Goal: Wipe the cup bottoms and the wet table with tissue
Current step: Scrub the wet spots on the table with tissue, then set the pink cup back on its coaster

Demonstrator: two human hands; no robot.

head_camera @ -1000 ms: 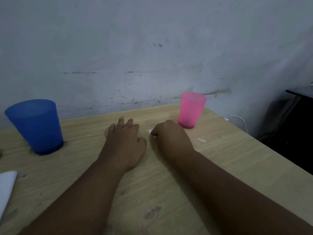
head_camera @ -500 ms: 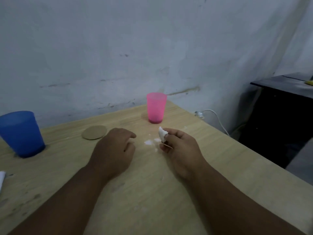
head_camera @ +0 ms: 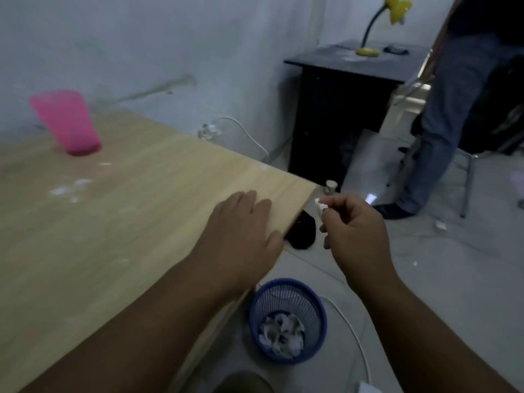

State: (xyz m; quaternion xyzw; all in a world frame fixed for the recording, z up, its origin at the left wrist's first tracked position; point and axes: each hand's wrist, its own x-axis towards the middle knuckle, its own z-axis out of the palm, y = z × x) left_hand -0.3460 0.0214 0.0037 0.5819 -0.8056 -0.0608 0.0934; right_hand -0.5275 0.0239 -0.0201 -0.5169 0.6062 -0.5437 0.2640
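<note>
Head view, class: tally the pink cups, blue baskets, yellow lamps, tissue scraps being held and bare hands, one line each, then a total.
Pink plastic cup: 1
Blue mesh wastebasket: 1
Yellow gooseneck desk lamp: 1
White tissue scrap pinched by the right hand: 1
Bare hands, left hand and right hand: 2
Total: 6

Bare left hand point(head_camera: 241, 236), bare right hand point(head_camera: 354, 234) — forearms uncovered too

A scuffed pale wall point(head_camera: 170, 38) meets a light floor point(head_camera: 453, 279). A yellow lamp point(head_camera: 398, 9) stands on a black desk point(head_camera: 340, 89) at right.
</note>
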